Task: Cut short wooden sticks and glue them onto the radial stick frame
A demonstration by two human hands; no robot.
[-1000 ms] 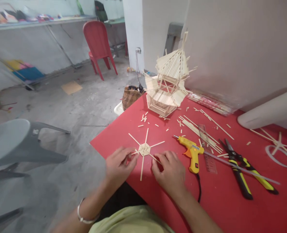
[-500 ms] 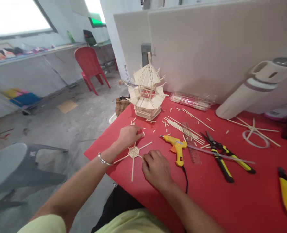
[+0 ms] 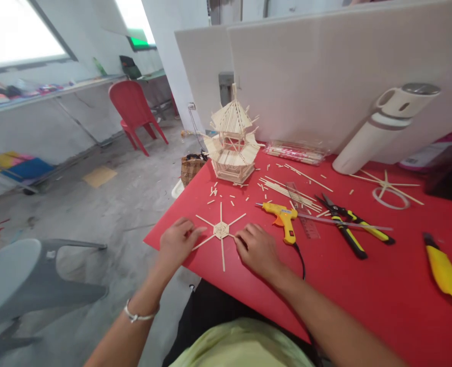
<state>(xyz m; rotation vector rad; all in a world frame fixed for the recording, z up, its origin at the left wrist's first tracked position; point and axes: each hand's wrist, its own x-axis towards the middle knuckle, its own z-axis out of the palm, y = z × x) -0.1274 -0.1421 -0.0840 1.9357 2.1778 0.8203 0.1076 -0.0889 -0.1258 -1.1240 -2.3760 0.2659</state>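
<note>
A six-armed wooden stick frame [image 3: 221,230] with a small hexagonal web at its centre lies flat near the table's front edge. My right hand [image 3: 257,250] pinches the end of its right arm between thumb and fingers. On the other side, my left hand [image 3: 178,240] is just left of the frame, close to the lower-left arm. Its fingers are curled with the thumb against them; whatever they hold, if anything, is too small to make out. Short cut stick pieces [image 3: 214,191] are scattered just beyond the frame.
A yellow glue gun [image 3: 283,219] lies right of my right hand, its cord trailing forward. Beyond are a ruler [image 3: 304,216], long sticks [image 3: 289,191], cutting pliers [image 3: 342,224], another stick frame [image 3: 386,184], a white flask [image 3: 374,132] and a stick pagoda [image 3: 233,148].
My left hand has drawn back from the loose pieces beyond the frame to its left side. My right hand stays at the frame's right arm. The camera view has shifted.
</note>
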